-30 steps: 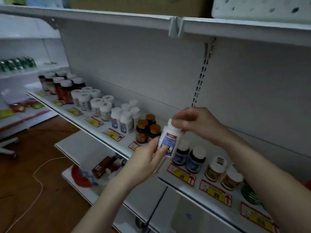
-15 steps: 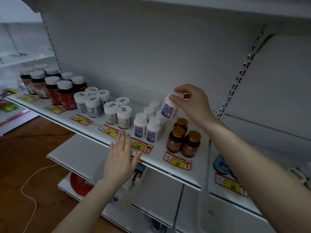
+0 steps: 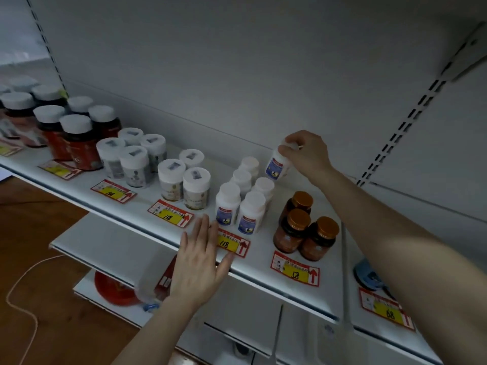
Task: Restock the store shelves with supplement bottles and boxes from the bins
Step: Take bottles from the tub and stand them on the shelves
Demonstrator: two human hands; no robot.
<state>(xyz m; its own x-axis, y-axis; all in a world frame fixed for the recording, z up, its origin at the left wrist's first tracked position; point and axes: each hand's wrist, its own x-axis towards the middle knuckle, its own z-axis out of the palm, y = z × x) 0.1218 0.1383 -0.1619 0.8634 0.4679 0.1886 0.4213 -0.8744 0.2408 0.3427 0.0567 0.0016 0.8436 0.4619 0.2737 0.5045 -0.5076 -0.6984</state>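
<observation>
White shelf [image 3: 258, 262] runs across the middle of the frame. Right hand [image 3: 305, 154], right of centre, pinches the held bottle [image 3: 276, 167] by its white cap, fingers curled over the top. The blue-labelled body hangs tilted below and left of the grip, at the back of the shelf. Left hand [image 3: 200, 264], lower centre, is flat with fingers straight, holding nothing. 5 matching white bottles [image 3: 245, 201] stand just left of the held one, 3 amber bottles [image 3: 305, 227] below it.
</observation>
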